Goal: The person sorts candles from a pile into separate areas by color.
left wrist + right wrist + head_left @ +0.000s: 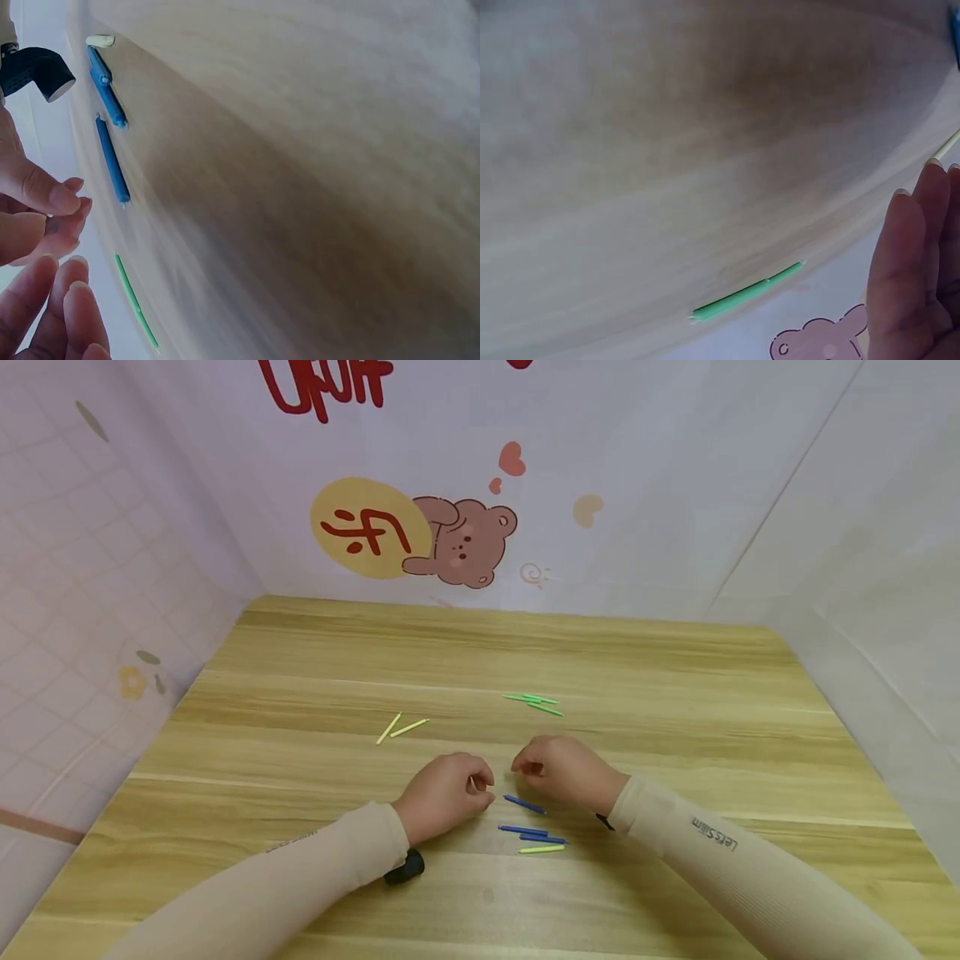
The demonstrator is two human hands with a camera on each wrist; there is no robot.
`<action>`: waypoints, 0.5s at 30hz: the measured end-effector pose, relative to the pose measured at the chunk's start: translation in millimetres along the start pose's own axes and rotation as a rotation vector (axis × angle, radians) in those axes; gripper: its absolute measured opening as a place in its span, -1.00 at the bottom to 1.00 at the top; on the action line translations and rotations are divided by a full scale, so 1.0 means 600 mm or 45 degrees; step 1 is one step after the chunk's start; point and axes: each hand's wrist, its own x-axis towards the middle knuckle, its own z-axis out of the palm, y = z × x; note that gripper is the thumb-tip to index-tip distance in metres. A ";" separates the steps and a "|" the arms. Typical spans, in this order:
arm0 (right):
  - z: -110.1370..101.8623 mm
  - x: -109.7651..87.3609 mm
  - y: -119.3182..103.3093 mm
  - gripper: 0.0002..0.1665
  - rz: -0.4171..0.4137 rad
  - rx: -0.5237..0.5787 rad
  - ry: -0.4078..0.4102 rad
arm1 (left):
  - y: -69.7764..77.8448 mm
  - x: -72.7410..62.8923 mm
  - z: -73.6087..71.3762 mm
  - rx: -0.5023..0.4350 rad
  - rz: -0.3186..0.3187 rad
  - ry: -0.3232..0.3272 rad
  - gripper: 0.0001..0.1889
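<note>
1. Lone blue stick (523,804): slim, straight, smooth, lying on the table just below and between your hands.
2. Nearer you, two more blue sticks (523,831) lie staggered, close together; a yellow stick (541,850) sits just beside them.
3. Your left hand (446,789): thumb and forefinger curve to a narrow gap. A pale sliver shows there; cannot tell if it is held.
4. Your right hand (573,768): fingers bent downward, tips near the left hand's; cannot tell whether they hold anything.
5. Farther out: a yellow pair (408,728) in a loose V, and green sticks (546,709) in a small overlapping cluster.
6. Table (637,677): wood-grain surface, pale streaks.
7. Your cream sleeves (720,852) look finely ribbed; a rounded black device (405,867) shows at the left wrist.
8. Behind: smooth whitish backdrop (637,443), printed bear (471,545) with yellow disc (367,497).
</note>
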 end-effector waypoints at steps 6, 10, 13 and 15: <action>0.004 -0.016 0.001 -0.82 -0.001 0.015 0.015 | 0.005 -0.001 0.004 0.003 0.016 -0.027 -0.95; 0.008 -0.023 0.003 -0.84 0.027 0.052 0.011 | 0.013 -0.005 0.009 0.006 0.035 -0.059 -0.95; 0.010 -0.026 0.003 -0.87 0.047 0.077 0.004 | 0.018 -0.007 0.015 0.008 0.042 -0.091 -0.94; 0.012 -0.028 0.002 -0.88 0.056 0.089 -0.007 | 0.019 -0.009 0.018 0.007 0.047 -0.109 -0.93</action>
